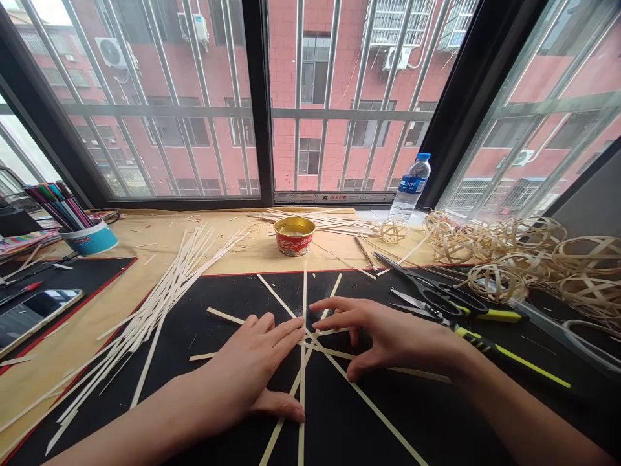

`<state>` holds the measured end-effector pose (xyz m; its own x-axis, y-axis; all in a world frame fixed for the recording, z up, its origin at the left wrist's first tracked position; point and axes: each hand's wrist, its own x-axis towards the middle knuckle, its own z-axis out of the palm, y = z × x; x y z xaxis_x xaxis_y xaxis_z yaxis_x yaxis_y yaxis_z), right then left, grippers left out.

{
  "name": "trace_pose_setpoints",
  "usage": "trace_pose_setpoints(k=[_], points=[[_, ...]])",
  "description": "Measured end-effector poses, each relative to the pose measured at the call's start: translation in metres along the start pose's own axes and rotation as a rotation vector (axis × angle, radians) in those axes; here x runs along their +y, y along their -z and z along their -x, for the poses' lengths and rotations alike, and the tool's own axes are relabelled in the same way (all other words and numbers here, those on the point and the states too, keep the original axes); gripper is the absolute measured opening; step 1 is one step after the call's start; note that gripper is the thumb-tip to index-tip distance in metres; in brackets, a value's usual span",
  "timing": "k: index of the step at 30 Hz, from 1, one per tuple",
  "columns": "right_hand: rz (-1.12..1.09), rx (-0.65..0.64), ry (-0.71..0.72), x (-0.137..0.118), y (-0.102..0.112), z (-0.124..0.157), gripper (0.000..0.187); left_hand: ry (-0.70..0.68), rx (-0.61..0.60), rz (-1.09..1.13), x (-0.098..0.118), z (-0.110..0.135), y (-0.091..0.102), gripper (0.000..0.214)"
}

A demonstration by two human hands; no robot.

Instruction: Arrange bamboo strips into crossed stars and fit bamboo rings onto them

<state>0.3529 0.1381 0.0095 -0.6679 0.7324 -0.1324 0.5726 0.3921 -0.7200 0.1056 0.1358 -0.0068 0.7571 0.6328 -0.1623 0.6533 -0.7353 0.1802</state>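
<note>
Several pale bamboo strips (373, 406) lie crossed like a star on a black mat (359, 440), meeting near the mat's middle. My left hand (259, 359) rests over the left side of the star, its fingertips pressing near the crossing and its thumb touching the vertical strip. Its fingers are stretched out. Over the right side, my right hand (376, 333) is arched with fingers apart, index fingertip close to the upright strip and thumb near the lower-right diagonal. Parts of the strips are hidden under both hands.
Loose strips (165, 291) are piled at left. A red tin (294, 236) and a water bottle (410, 188) stand at the back. Scissors (431, 291), yellow-handled pliers (466, 333) and woven balls (499, 278) lie at right. A phone (39, 317) and pen cup (90, 236) are far left.
</note>
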Motion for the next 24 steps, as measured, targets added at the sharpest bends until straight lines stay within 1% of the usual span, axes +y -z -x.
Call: trace_pose_setpoints(k=[4, 9, 12, 16, 20, 22, 24], points=[[0.055, -0.046, 0.022, 0.003, -0.001, -0.002, 0.061, -0.007, -0.014, 0.012, 0.0, 0.001, 0.001, 0.092], [0.09, -0.082, 0.082, 0.005, 0.001, -0.006, 0.077, 0.027, -0.055, 0.078, -0.002, 0.002, 0.004, 0.09], [0.11, -0.137, 0.067, 0.005, 0.001, -0.007, 0.078, 0.045, -0.076, 0.127, -0.003, 0.002, 0.003, 0.091], [0.099, -0.164, 0.033, 0.006, 0.0, -0.007, 0.075, 0.046, -0.055, 0.15, -0.006, 0.002, -0.002, 0.094], [0.081, -0.159, 0.064, 0.008, 0.001, -0.008, 0.075, 0.054, -0.041, 0.121, -0.007, 0.001, -0.006, 0.102], [0.08, -0.165, 0.064, 0.007, 0.001, -0.007, 0.074, 0.058, -0.026, 0.105, -0.007, 0.001, -0.006, 0.101], [0.071, -0.163, 0.037, 0.006, 0.002, -0.006, 0.076, 0.049, 0.018, 0.089, -0.008, 0.001, -0.008, 0.098]])
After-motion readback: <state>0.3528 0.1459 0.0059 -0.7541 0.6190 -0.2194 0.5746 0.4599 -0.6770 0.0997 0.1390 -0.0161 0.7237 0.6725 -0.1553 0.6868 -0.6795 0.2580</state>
